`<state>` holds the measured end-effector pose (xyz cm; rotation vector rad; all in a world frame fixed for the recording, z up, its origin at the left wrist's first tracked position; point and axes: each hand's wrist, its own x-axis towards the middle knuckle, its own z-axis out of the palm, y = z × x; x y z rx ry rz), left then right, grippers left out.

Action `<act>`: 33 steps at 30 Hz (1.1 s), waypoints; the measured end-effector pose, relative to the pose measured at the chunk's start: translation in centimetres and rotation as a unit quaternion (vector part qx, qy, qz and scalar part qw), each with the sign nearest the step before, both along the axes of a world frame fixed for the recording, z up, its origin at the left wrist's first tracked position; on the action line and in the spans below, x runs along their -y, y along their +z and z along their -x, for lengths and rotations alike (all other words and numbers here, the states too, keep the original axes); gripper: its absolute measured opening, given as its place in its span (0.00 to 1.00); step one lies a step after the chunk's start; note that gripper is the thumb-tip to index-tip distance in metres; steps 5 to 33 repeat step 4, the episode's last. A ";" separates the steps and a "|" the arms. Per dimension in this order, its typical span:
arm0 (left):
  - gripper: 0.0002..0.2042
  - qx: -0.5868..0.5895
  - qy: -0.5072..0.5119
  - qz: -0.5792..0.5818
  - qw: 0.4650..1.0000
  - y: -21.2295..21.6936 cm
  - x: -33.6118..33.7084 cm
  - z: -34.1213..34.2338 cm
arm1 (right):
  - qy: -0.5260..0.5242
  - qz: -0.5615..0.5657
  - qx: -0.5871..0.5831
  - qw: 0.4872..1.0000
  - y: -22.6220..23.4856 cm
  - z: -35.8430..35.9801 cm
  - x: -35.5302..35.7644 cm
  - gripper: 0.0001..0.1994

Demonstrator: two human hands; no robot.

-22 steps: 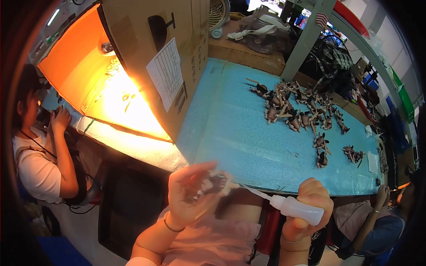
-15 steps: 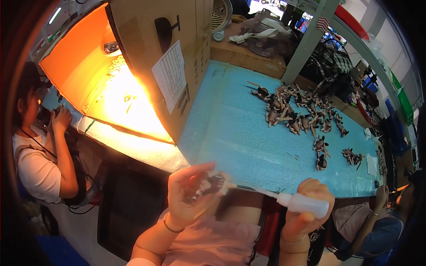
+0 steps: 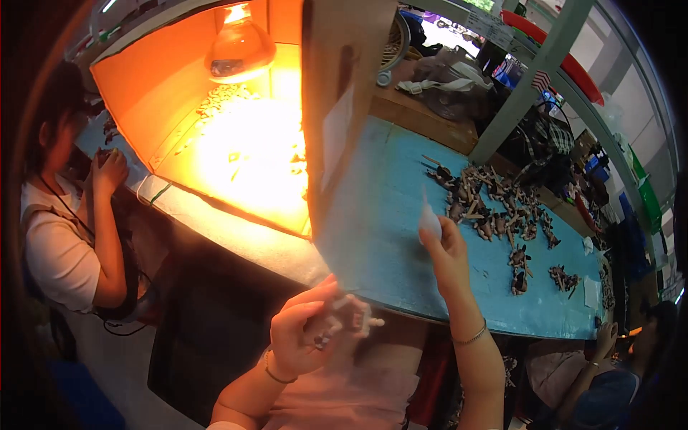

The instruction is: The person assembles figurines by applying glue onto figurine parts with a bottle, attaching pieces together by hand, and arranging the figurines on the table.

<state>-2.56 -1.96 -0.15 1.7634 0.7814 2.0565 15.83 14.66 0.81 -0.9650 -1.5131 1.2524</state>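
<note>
My left hand [image 3: 304,333] is low in front of me, below the table edge, closed around a small pale and dark figure-like piece [image 3: 351,319]. My right hand [image 3: 448,251] is raised over the blue table [image 3: 390,208], gripping a small white squeeze bottle [image 3: 428,221] with its thin tip pointing up. A heap of several similar brown and tan pieces [image 3: 494,208] lies on the table to the right of that hand.
A cardboard box [image 3: 215,107] lined in orange, lit by a heat lamp [image 3: 240,46], stands on the left with small pieces inside. A person in a white top [image 3: 61,236] sits at far left. Another person's hand [image 3: 605,333] shows at lower right.
My right hand has lifted the white bottle from beside my lap up over the blue table, tip now upward. The view has shifted toward the lit box.
</note>
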 end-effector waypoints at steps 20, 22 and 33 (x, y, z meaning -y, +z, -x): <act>0.26 0.113 -0.038 0.078 0.990 -0.7 1.4 1.2 | -0.044 -0.104 0.217 0.970 -1.3 1.6 -2.6 0.22; 0.26 0.113 -0.038 0.078 0.990 -0.7 1.4 1.2 | -0.044 -0.104 0.217 0.970 -1.3 1.6 -2.6 0.22; 0.26 0.113 -0.038 0.078 0.990 -0.7 1.4 1.2 | -0.044 -0.104 0.217 0.970 -1.3 1.6 -2.6 0.22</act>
